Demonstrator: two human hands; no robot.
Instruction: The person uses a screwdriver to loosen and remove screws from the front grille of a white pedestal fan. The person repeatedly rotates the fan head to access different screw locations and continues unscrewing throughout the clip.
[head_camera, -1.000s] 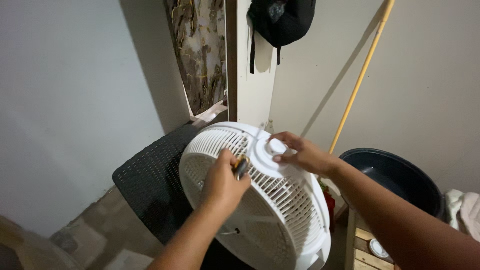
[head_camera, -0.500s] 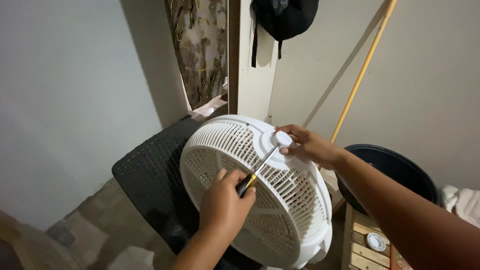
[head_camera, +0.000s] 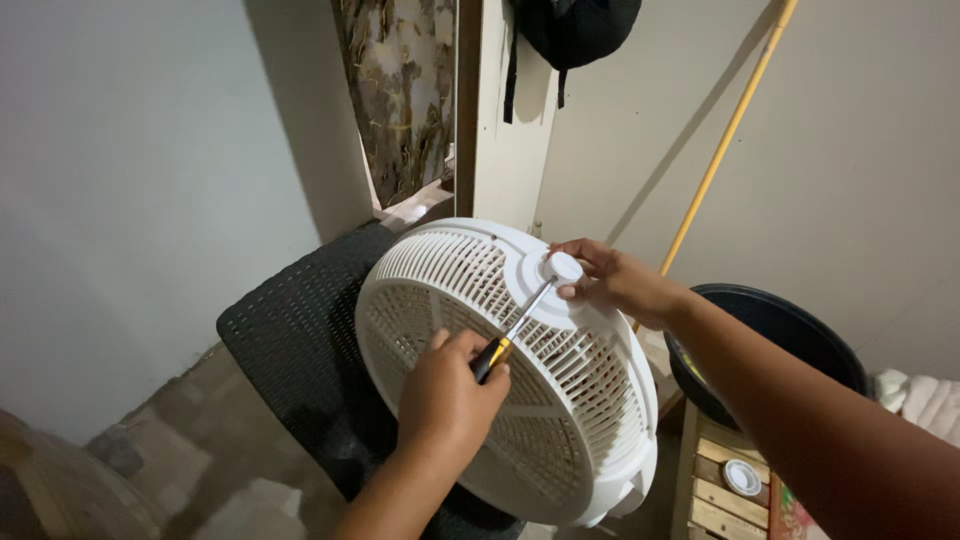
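At frame centre, the left hand (head_camera: 450, 385) is clamped on a screwdriver (head_camera: 512, 332), its tip now under the white knob (head_camera: 565, 267) of the fan grille (head_camera: 470, 300). A second ago it was tucked away. The right hand's (head_camera: 615, 280) fingers pinch the knob.

A dark woven chair (head_camera: 290, 340) sits at seven o'clock. A long yellow stick (head_camera: 715, 150) leans on the wall at two o'clock. A big dark tub (head_camera: 790, 340) sits at four o'clock, by a wooden crate (head_camera: 715, 490). A black bag (head_camera: 575, 30) hangs at twelve o'clock, beside a flowery curtain (head_camera: 400, 90).
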